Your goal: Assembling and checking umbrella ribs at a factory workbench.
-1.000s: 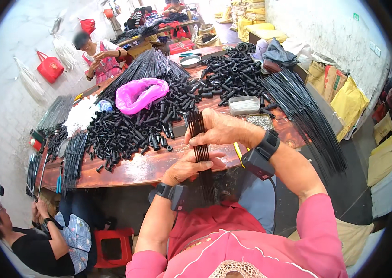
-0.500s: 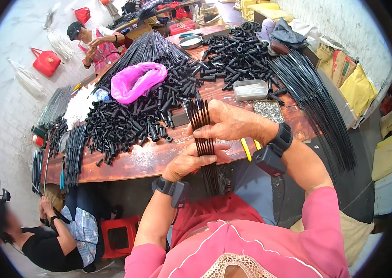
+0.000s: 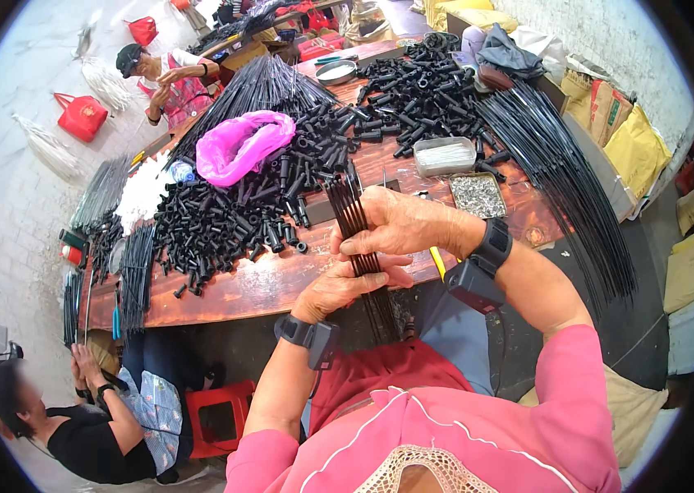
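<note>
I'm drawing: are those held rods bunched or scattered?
Bunched: the black rods run side by side, gripped by left hand and right hand.

Two hands of the wearer [image 3: 400, 223], one hand-held bundle of thin black rods [image 3: 350, 212], one magenta plastic bag [image 3: 216, 156], one rectangular clear tub [image 3: 444, 172], one tray of small metal pieces [image 3: 453, 195]

On the bench [image 3: 232, 297], from the bundle [image 3: 365, 264]: bag [image 3: 242, 149] atop parts [image 3: 220, 234] at ten-thirty; dish [image 3: 337, 81], twelve; box [image 3: 445, 171], one; tray [image 3: 481, 216], two o'clock.
</note>
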